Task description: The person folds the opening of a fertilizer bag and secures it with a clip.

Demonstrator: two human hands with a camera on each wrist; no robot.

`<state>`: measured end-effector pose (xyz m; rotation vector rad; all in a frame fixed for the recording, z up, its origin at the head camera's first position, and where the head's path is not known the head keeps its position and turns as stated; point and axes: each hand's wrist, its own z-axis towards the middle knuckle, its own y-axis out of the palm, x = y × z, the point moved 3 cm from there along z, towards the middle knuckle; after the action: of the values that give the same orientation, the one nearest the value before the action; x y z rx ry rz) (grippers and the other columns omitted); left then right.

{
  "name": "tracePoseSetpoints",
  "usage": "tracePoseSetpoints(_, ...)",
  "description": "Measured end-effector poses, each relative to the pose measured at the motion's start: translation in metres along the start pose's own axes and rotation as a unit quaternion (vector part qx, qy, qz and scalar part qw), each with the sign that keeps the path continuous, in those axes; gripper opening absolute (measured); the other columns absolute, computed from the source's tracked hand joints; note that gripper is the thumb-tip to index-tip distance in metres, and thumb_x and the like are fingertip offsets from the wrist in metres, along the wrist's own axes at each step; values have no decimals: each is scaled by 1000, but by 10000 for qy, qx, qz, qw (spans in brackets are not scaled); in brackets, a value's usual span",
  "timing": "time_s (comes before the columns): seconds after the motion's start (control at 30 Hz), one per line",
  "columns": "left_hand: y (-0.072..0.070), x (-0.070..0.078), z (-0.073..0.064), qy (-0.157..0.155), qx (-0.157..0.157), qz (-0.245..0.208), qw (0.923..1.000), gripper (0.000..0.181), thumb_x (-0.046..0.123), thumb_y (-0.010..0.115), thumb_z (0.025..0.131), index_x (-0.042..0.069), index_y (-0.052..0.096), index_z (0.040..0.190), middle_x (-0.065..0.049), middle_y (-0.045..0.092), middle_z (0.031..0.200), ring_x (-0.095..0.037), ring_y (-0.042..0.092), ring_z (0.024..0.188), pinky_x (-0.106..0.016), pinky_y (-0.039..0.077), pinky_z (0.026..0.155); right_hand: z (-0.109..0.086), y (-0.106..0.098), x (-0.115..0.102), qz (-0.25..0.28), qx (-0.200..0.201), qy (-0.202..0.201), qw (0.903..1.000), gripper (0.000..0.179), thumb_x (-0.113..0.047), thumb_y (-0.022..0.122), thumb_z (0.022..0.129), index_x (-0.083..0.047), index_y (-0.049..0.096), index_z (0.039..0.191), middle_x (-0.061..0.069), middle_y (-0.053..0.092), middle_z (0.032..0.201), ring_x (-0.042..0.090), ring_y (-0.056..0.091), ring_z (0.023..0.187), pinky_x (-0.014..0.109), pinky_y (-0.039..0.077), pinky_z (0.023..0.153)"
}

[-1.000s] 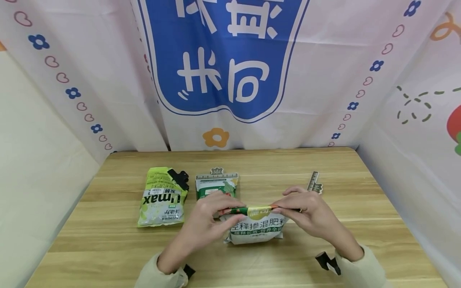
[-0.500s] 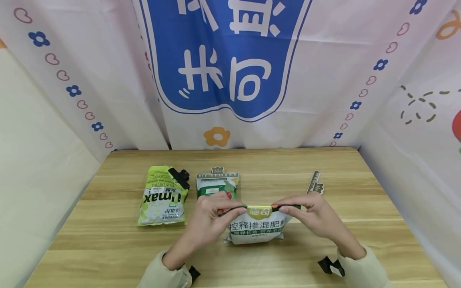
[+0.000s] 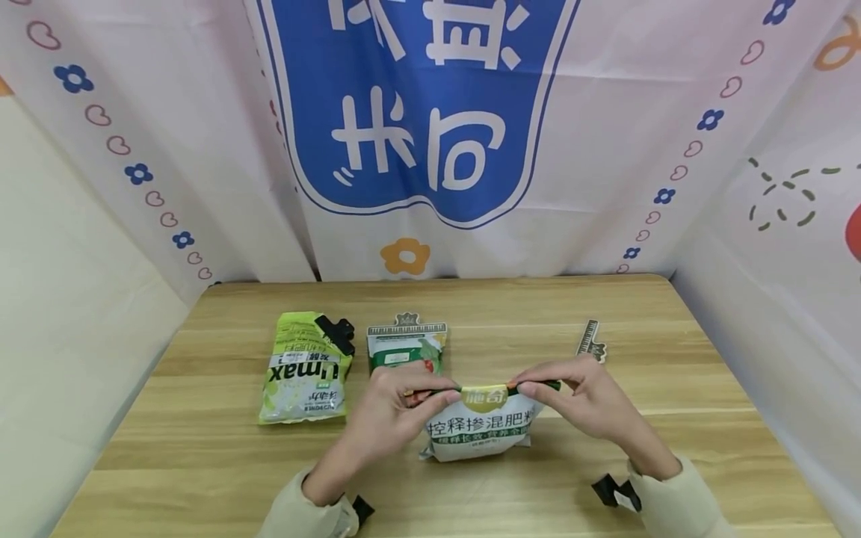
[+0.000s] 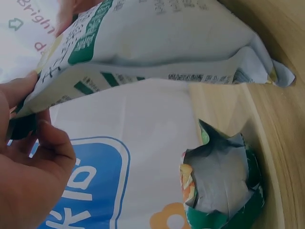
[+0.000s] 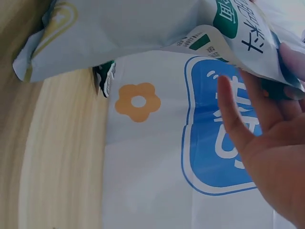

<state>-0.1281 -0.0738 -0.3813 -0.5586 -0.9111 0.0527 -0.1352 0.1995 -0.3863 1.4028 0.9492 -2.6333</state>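
A white fertilizer bag [image 3: 477, 442] with green bands and dark lettering stands at the table's middle, its top edge folded over into a narrow green and yellow roll. My left hand [image 3: 389, 409] pinches the left end of that fold between thumb and fingers. At the other end my right hand [image 3: 584, 396] pinches the fold the same way. In the left wrist view the bag's side [image 4: 167, 43] bulges out below the grip. The right wrist view shows the right hand [image 5: 271, 138] with one finger held off the bag.
Behind the left hand is a green and white bag [image 3: 406, 351] with a ruler-patterned clip [image 3: 406, 327] on top. A lime-green bag [image 3: 306, 381] with a black clip [image 3: 336, 333] lies left. Another ruler-patterned clip [image 3: 589, 342] lies loose at right on the wooden table [image 3: 673, 359].
Both hands keep their hold on the fold. Since a second ago the fingers have shifted slightly and the fold has straightened, showing more of the bag's front lettering.
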Motion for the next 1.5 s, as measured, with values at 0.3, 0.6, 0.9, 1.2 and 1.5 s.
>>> tracePoseSetpoints(0.3,1,1,0,80,158,-68,9998,6,11,79,93,13,82,98,6,64,73,3,43,63,-17,38,51,9,7,-9,-26,227,-408,9989,23,4,77,90,-12,83,106,4,83,102,12,78,94,25,61,84)
tracePoseSetpoints(0.6,3,-16,-9,-1392,-494,-358,9884,20,31,80,95,25,82,114,1,81,110,-2,64,80,-20,54,67,3,1,-4,40,325,-291,9990,26,13,77,85,-7,84,101,7,83,99,10,77,103,22,59,95)
tracePoseSetpoints(0.9,6,-17,-9,-1225,-611,-472,9895,22,29,71,101,13,83,110,-11,81,110,-3,57,71,-20,45,57,3,-1,-5,-374,205,102,9990,25,-3,78,92,-21,82,109,-6,82,108,9,77,101,25,59,95)
tracePoseSetpoints(1.2,5,-17,-10,-1407,-680,-469,9866,20,30,71,101,15,84,106,4,63,66,1,35,58,-17,32,50,0,-13,-6,-417,293,267,9983,26,-1,74,95,-18,80,113,-4,83,108,8,77,104,19,54,100)
tracePoseSetpoints(1.5,5,-17,-11,-1453,-676,-457,9860,20,30,70,102,15,83,107,2,56,64,1,33,57,-17,30,50,-6,-37,-5,-24,939,337,9950,26,10,67,96,-3,77,117,0,82,110,5,75,103,17,55,92)
